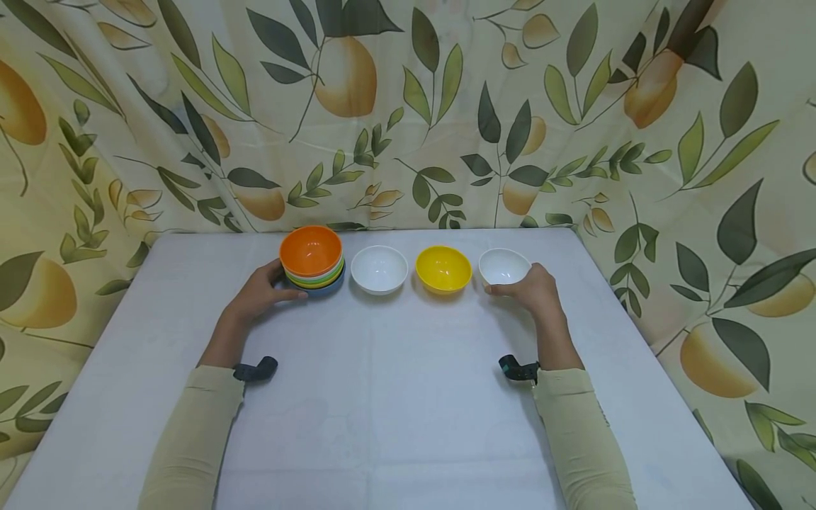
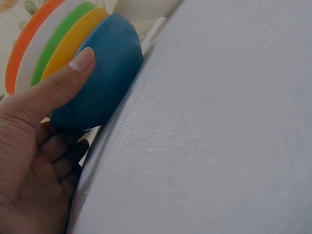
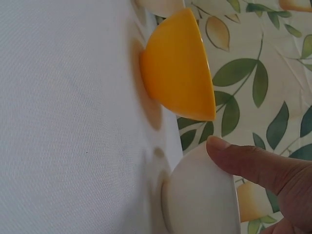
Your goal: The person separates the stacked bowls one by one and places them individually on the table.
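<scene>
Both hands are engaged, each on its own item at the far part of the table. The left hand (image 1: 260,290) grasps the bowl stack (image 1: 311,253) low on its left side, thumb laid against the outer wall of the blue bowl (image 2: 112,73); part of its finger contact is hidden behind the stack. The right hand (image 1: 534,287) grasps the right white bowl (image 1: 502,266), thumb on the near wall close to the rim; its other fingers are largely out of sight.

Items, left to right. The stack stands upright, nested, reading from the top: orange bowl (image 1: 309,249), white layer (image 2: 36,53), green layer (image 2: 52,44), yellow layer (image 2: 73,41), blue at the bottom. Just beside it sits the left white bowl (image 1: 379,270), upright, interior bare. Next is the yellow bowl (image 1: 444,270), upright, near both white neighbours but apart from them. The right white bowl closes the row, mouth upward; whether its base bears on the cloth cannot be confirmed.

All stand on a white-covered table (image 1: 382,397), before a leaf-and-fruit patterned fabric (image 1: 446,163). Each forearm shows a pale sleeve and a dark wrist device.
</scene>
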A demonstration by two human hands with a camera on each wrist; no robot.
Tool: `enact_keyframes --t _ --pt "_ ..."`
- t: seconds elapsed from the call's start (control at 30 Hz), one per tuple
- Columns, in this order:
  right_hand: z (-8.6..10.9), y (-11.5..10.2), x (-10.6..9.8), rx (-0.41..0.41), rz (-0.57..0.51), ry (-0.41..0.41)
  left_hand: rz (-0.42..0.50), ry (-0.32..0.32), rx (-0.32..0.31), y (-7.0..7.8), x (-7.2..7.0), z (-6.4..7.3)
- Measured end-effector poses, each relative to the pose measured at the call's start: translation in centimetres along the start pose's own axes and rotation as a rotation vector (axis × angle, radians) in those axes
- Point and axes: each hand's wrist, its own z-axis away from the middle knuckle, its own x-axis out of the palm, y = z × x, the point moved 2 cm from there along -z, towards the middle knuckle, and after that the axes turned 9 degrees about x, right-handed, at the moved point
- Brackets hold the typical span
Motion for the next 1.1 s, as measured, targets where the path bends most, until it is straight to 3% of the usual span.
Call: enact_keyframes --t 0.5,0.8,1.1 --pt "0.2 -0.6 -0.7 -0.022 0.001 0.025 -0.006 0.002 0.022 -0.2 -0.1 0.2" --pt "1.8 -2.2 -0.3 -0.134 -0.064 0.117 -0.019 0.002 0.019 -0.1 -0.2 0.0" --pt "3.4 -4.0 0.9 -0.229 -0.07 0.119 -0.027 0.001 0.019 -0.6 -0.2 -0.1"
